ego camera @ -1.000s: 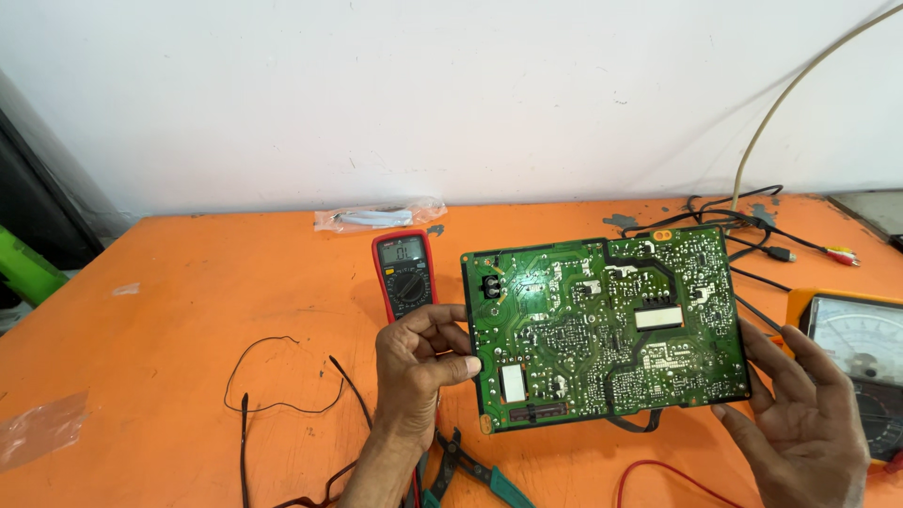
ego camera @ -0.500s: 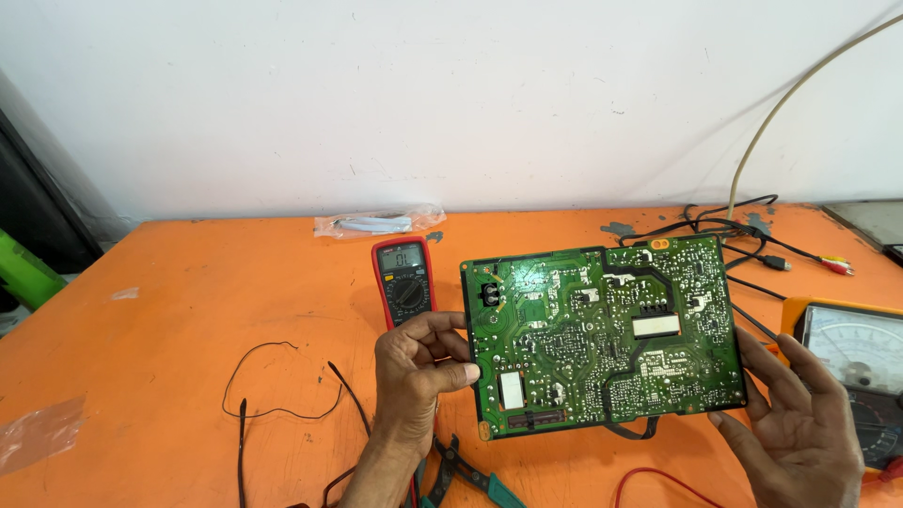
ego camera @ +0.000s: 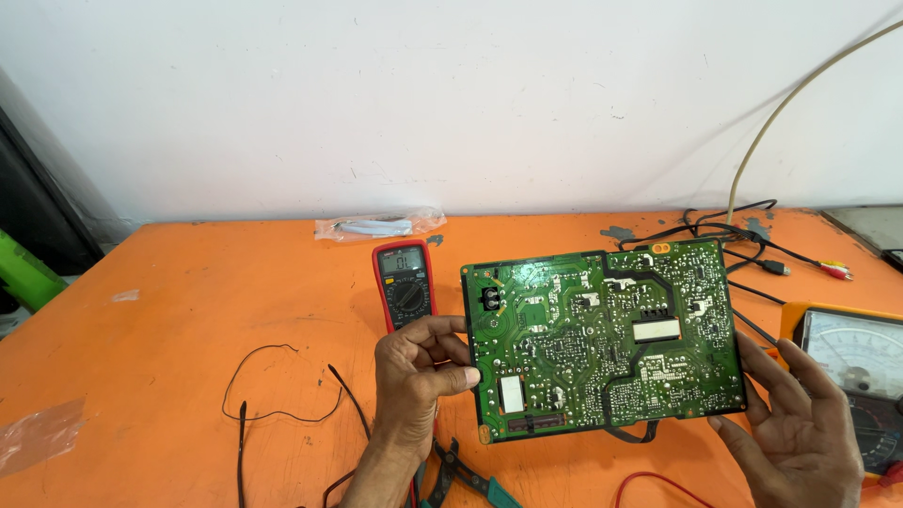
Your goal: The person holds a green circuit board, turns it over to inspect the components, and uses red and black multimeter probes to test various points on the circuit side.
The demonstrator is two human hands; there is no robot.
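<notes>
The green circuit board (ego camera: 602, 343) was held up over the orange table (ego camera: 235, 282), solder side to the camera, tilted slightly. The left hand (ego camera: 419, 372) was closed on the board's nine o'clock edge, thumb across the front and fingers curled behind. The right hand (ego camera: 800, 428) was open, palm and spread fingers propping the four o'clock corner rather than pinching it. To hold it well, I judged that fingers belonged on the bare edges, off the solder points, with the board steady and level enough to read. Counted: one board, two meters, namely a red digital meter (ego camera: 406, 282) at eleven o'clock of the board and an orange needle meter (ego camera: 851, 362) at three o'clock, one pair of green-handled pliers (ego camera: 466, 478) at seven o'clock, and one clear bag (ego camera: 376, 226) by the wall.
</notes>
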